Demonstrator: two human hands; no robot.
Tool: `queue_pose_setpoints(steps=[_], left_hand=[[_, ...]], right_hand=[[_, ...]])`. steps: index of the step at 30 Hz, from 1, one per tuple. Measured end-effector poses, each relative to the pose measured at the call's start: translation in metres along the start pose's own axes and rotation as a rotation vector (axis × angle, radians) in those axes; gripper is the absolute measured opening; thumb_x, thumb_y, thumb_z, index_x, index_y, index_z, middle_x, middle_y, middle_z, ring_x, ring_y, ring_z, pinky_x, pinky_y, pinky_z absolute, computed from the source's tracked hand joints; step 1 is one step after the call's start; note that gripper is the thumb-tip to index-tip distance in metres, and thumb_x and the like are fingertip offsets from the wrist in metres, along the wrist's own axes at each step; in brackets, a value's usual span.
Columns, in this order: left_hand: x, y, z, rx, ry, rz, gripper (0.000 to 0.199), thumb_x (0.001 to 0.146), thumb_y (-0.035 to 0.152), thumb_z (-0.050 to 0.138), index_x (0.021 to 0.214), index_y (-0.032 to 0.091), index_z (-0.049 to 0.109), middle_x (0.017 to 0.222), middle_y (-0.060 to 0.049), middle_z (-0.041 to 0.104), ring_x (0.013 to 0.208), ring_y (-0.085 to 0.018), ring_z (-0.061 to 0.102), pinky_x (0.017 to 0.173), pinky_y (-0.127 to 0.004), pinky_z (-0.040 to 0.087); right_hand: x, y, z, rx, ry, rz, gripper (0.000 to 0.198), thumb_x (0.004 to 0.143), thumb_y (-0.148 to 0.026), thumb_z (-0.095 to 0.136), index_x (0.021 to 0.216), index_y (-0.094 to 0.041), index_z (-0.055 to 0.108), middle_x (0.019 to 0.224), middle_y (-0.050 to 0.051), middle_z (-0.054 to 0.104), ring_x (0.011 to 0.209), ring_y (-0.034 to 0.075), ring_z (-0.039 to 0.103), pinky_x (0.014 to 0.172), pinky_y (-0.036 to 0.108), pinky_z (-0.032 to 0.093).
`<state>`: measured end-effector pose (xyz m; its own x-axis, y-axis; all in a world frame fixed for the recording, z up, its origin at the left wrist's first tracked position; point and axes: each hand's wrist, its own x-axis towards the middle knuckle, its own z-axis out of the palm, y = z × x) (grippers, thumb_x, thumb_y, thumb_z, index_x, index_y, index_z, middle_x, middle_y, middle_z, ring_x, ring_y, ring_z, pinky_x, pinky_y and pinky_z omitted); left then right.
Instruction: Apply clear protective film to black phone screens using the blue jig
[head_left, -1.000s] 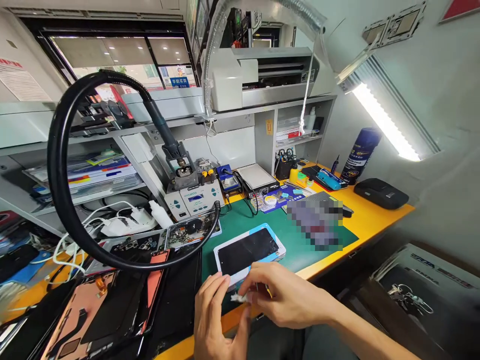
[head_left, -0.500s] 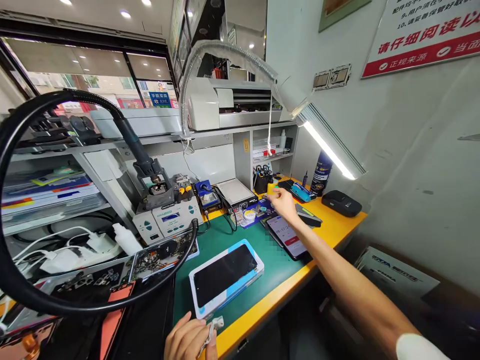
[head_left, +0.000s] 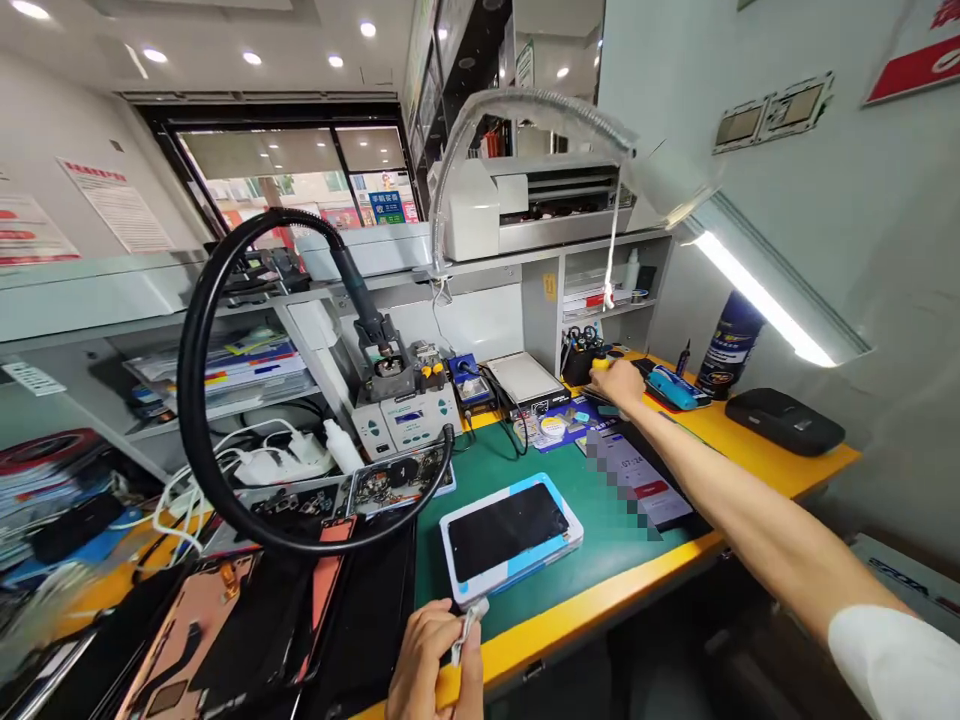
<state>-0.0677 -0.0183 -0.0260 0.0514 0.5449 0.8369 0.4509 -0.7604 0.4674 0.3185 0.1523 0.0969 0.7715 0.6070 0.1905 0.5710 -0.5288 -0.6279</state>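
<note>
My left hand (head_left: 433, 655), at the front edge of the bench, is closed on a crumpled white wipe (head_left: 469, 630) pinched between thumb and fingers. Just beyond it, a dark phone screen (head_left: 510, 530) lies on a white and blue box (head_left: 556, 548). My right arm stretches far across the bench. At its end my right hand (head_left: 621, 384) has its fingers curled around a small yellow container (head_left: 600, 363), mostly hidden by the hand. Below that forearm lies a phone with a lit timer display (head_left: 637, 480).
A black hose (head_left: 196, 400) loops over the left side from a hot-air station (head_left: 405, 420). Opened phone parts (head_left: 187, 630) lie at left. A lamp (head_left: 772, 290) hangs above the right side, over a spray can (head_left: 731, 345) and a black case (head_left: 784, 420). A pen holder (head_left: 577, 360) stands beside my right hand.
The view has swung left, so the bench sits further right. My right hand has reached to the yellow container and closed around it. My left hand still pinches the wipe.
</note>
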Motion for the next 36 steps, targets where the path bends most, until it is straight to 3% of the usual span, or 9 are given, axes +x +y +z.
queue_pose_setpoints(steps=[3,6,10,12,16,22,29,33,36], left_hand=[[-0.001,0.003,-0.008,-0.087,-0.068,-0.053,0.012,0.087,0.008,0.064,0.089,0.02,0.064,0.08,-0.003,0.066,0.08,-0.018,0.066,0.076,-0.029,0.056],[0.004,0.02,-0.015,-0.182,-0.016,-0.373,0.009,0.091,0.021,0.064,0.082,0.019,0.065,0.084,-0.004,0.061,0.077,-0.016,0.064,0.069,-0.025,0.053],[0.013,0.04,-0.015,-0.382,-0.105,-0.862,0.027,0.094,0.042,0.061,0.091,0.017,0.072,0.086,-0.006,0.068,0.08,-0.018,0.066,0.072,-0.024,0.053],[0.014,0.041,-0.013,-0.501,-0.135,-1.017,0.034,0.093,0.047,0.062,0.092,0.015,0.073,0.083,-0.007,0.071,0.079,-0.019,0.068,0.075,-0.026,0.055],[0.01,0.038,-0.011,-0.608,-0.099,-1.167,0.041,0.088,0.051,0.067,0.098,0.012,0.076,0.093,-0.012,0.075,0.082,-0.024,0.071,0.073,-0.031,0.059],[0.011,0.045,-0.015,-0.727,-0.035,-1.192,0.039,0.084,0.046,0.072,0.102,0.012,0.077,0.108,-0.016,0.074,0.091,-0.028,0.072,0.07,-0.032,0.061],[0.01,0.042,-0.019,-0.752,0.019,-1.207,0.041,0.083,0.047,0.072,0.101,0.011,0.078,0.105,-0.017,0.075,0.089,-0.029,0.073,0.068,-0.033,0.062],[0.002,0.032,-0.019,-0.631,-0.015,-1.164,0.048,0.08,0.055,0.073,0.098,0.01,0.079,0.095,-0.015,0.077,0.075,-0.025,0.073,0.068,-0.032,0.063],[-0.003,0.026,-0.01,-0.529,-0.06,-1.143,0.055,0.073,0.063,0.076,0.091,0.012,0.08,0.089,-0.013,0.078,0.074,-0.027,0.074,0.072,-0.032,0.064]], right_hand=[[-0.022,0.011,-0.018,0.027,0.049,-0.123,0.039,0.088,-0.042,0.064,0.111,-0.01,0.062,0.116,0.021,0.067,0.109,0.033,0.062,0.088,0.04,0.047],[-0.07,0.033,-0.037,0.094,-0.028,-0.274,0.036,0.079,-0.042,0.07,0.103,-0.018,0.06,0.108,0.012,0.07,0.096,0.024,0.065,0.08,0.033,0.046],[-0.162,0.057,-0.059,0.319,-0.467,-0.634,0.025,0.079,-0.039,0.07,0.094,-0.024,0.057,0.085,0.001,0.069,0.076,0.02,0.064,0.068,0.03,0.047],[-0.205,0.06,-0.067,0.242,-0.643,-0.752,0.015,0.083,-0.031,0.065,0.092,-0.024,0.056,0.082,0.0,0.067,0.072,0.018,0.062,0.065,0.027,0.046],[-0.251,0.052,-0.069,0.002,-0.617,-0.99,0.018,0.078,-0.018,0.062,0.092,-0.024,0.054,0.081,-0.001,0.064,0.063,0.015,0.055,0.057,0.027,0.037],[-0.264,0.037,-0.058,-0.198,-0.568,-1.14,0.013,0.078,-0.02,0.061,0.083,-0.023,0.05,0.081,0.001,0.063,0.067,0.019,0.057,0.059,0.031,0.033],[-0.257,0.044,-0.068,-0.025,-0.681,-1.043,0.015,0.084,-0.023,0.061,0.098,-0.023,0.056,0.088,0.002,0.066,0.072,0.018,0.059,0.064,0.03,0.04],[-0.218,0.061,-0.073,0.298,-0.703,-0.739,0.022,0.087,-0.03,0.063,0.107,-0.023,0.058,0.096,0.003,0.069,0.082,0.018,0.064,0.073,0.029,0.049],[-0.158,0.069,-0.07,0.556,-0.563,-0.475,0.032,0.081,-0.037,0.069,0.105,-0.021,0.059,0.099,0.006,0.072,0.088,0.022,0.067,0.075,0.031,0.053]])
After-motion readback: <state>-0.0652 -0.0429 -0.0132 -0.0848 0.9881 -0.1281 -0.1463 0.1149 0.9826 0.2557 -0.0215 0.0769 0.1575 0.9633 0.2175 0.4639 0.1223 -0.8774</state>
